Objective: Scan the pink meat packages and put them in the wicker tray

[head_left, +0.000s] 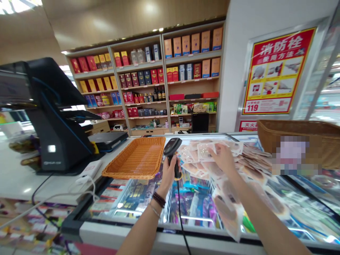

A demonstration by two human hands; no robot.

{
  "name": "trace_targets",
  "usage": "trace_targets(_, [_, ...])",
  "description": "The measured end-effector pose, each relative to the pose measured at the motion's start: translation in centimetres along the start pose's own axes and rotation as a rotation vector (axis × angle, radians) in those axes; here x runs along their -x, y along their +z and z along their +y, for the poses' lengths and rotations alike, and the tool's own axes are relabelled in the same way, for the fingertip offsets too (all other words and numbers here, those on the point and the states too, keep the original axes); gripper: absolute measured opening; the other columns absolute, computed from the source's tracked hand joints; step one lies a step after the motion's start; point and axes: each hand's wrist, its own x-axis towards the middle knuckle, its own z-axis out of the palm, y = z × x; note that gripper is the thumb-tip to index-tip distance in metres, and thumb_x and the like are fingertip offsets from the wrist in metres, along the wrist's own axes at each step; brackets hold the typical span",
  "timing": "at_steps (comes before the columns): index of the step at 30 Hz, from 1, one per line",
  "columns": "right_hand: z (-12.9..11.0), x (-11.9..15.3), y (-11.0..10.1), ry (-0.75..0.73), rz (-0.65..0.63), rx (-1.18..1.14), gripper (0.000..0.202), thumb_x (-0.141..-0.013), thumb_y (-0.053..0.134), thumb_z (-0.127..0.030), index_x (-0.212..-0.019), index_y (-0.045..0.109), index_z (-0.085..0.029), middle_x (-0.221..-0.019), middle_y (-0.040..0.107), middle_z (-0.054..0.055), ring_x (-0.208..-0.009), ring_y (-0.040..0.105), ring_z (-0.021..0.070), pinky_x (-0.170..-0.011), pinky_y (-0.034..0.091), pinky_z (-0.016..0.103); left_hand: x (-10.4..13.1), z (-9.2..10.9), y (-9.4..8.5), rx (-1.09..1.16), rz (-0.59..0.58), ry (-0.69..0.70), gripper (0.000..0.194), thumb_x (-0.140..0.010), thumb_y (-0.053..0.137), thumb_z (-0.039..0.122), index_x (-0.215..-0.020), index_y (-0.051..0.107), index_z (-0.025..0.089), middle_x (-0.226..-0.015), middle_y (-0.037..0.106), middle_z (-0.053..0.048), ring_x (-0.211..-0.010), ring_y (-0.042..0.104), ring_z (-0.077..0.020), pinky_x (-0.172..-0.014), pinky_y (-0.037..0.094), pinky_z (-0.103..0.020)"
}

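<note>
My left hand (169, 171) is wrapped round the handle of a black barcode scanner (173, 146), its cable trailing down over the freezer edge. To the right, my right hand (222, 156) pinches a small clear packet (206, 151) at its right edge. Beneath and around that hand many flat see-through packets (248, 166) with brownish contents are spread in a loose heap on the glass freezer top (132, 209). Just left of the scanner lies a shallow orange woven basket (136, 157) with nothing visible inside.
A black point-of-sale terminal (58, 124) and a flat dark device (108, 140) stand on the left counter. A brown woven basket (265, 141) sits at the right. White cable (61, 194) crosses the counter's front. Shelves (143, 85) of boxed goods line the back wall.
</note>
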Motion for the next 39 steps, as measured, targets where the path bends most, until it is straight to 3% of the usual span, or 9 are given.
trace_targets(3, [2.6, -0.4, 0.0, 0.092, -0.117, 0.088, 0.037, -0.086, 0.075, -0.056, -0.096, 0.077, -0.020, -0.097, 0.081, 0.015, -0.098, 0.074, 0.0340, -0.096, 0.056, 0.045, 0.0, 0.1, 0.0, 0.009, -0.097, -0.021, 0.065, -0.078, 0.090, 0.077, -0.100, 0.063, 0.022, -0.064, 0.059, 0.007, -0.044, 0.051, -0.0077, -0.046, 0.042, -0.021])
trace_targets(6, [3.1, 0.0, 0.7, 0.128, -0.171, 0.099, 0.031, -0.082, 0.079, -0.052, -0.089, 0.076, -0.022, -0.093, 0.082, 0.013, -0.091, 0.075, 0.0319, -0.086, 0.055, 0.041, 0.2, 0.2, 0.2, -0.015, -0.160, -0.032, 0.069, -0.076, 0.089, 0.080, -0.100, 0.065, 0.020, -0.065, 0.061, 0.005, -0.044, 0.053, -0.0082, -0.045, 0.042, -0.021])
trace_targets(12, [2.8, -0.4, 1.3, -0.020, -0.097, 0.036, 0.016, -0.078, 0.074, -0.040, -0.075, 0.077, -0.024, -0.089, 0.080, 0.010, -0.089, 0.074, 0.0295, -0.085, 0.055, 0.039, 0.5, 0.4, 0.4, -0.073, -0.204, -0.047, 0.074, -0.079, 0.085, 0.082, -0.110, 0.069, 0.018, -0.064, 0.060, 0.006, -0.043, 0.052, -0.0085, -0.044, 0.041, -0.021])
trace_targets(19, [3.5, 0.1, 1.4, 0.028, -0.123, -0.001, 0.023, -0.080, 0.071, -0.042, -0.091, 0.080, -0.024, -0.080, 0.076, 0.006, -0.077, 0.070, 0.0274, -0.080, 0.054, 0.039, 1.2, 0.4, 0.8, -0.135, -0.272, -0.052, 0.068, -0.083, 0.081, 0.083, -0.100, 0.067, 0.018, -0.065, 0.060, 0.004, -0.046, 0.053, -0.0087, -0.046, 0.045, -0.022])
trace_targets(21, [4.4, -0.3, 0.0, -0.018, -0.048, 0.029, 0.035, -0.081, 0.070, -0.042, -0.108, 0.079, -0.022, -0.092, 0.077, 0.009, -0.088, 0.070, 0.0299, -0.090, 0.055, 0.044, 1.2, 0.3, 0.7, -0.142, -0.293, -0.057, 0.066, -0.085, 0.080, 0.082, -0.095, 0.064, 0.019, -0.066, 0.061, 0.004, -0.047, 0.054, -0.0091, -0.048, 0.046, -0.023])
trace_targets(24, [7.5, -2.1, -4.4, -0.020, 0.255, 0.142, 0.061, -0.087, 0.063, -0.044, -0.139, 0.070, -0.013, -0.130, 0.070, 0.023, -0.123, 0.061, 0.0394, -0.111, 0.046, 0.056, 1.2, 0.1, 0.7, -0.157, -0.304, -0.060, 0.064, -0.087, 0.080, 0.080, -0.097, 0.066, 0.019, -0.066, 0.061, 0.004, -0.047, 0.054, -0.0092, -0.048, 0.046, -0.023])
trace_targets(27, [11.5, -4.4, -9.8, 0.274, 0.527, 0.246, 0.080, -0.089, 0.059, -0.037, -0.160, 0.051, -0.002, -0.155, 0.047, 0.037, -0.144, 0.041, 0.0488, -0.118, 0.032, 0.067, 1.3, -0.1, 0.8, -0.167, -0.299, -0.077, 0.067, -0.086, 0.079, 0.082, -0.100, 0.069, 0.018, -0.064, 0.060, 0.004, -0.046, 0.052, -0.0095, -0.048, 0.045, -0.024])
trace_targets(32, [16.1, -6.5, -14.3, 0.582, 0.465, 0.327, 0.081, -0.094, 0.050, -0.029, -0.172, 0.039, -0.007, -0.160, 0.033, 0.040, -0.151, 0.031, 0.0528, -0.111, 0.028, 0.072, 1.6, -0.4, 1.0, -0.171, -0.311, -0.100, 0.067, -0.084, 0.080, 0.083, -0.097, 0.066, 0.019, -0.060, 0.059, 0.005, -0.045, 0.051, -0.0097, -0.048, 0.045, -0.024])
trace_targets(39, [16.6, -5.5, -13.4, 0.524, 0.383, 0.481, 0.071, -0.102, 0.044, -0.032, -0.174, 0.042, -0.025, -0.159, 0.042, 0.036, -0.148, 0.038, 0.0508, -0.102, 0.027, 0.073, 1.8, -0.6, 0.8, -0.173, -0.301, -0.128, 0.067, -0.082, 0.081, 0.084, -0.085, 0.061, 0.020, -0.060, 0.060, 0.004, -0.045, 0.052, -0.0087, -0.048, 0.044, -0.023])
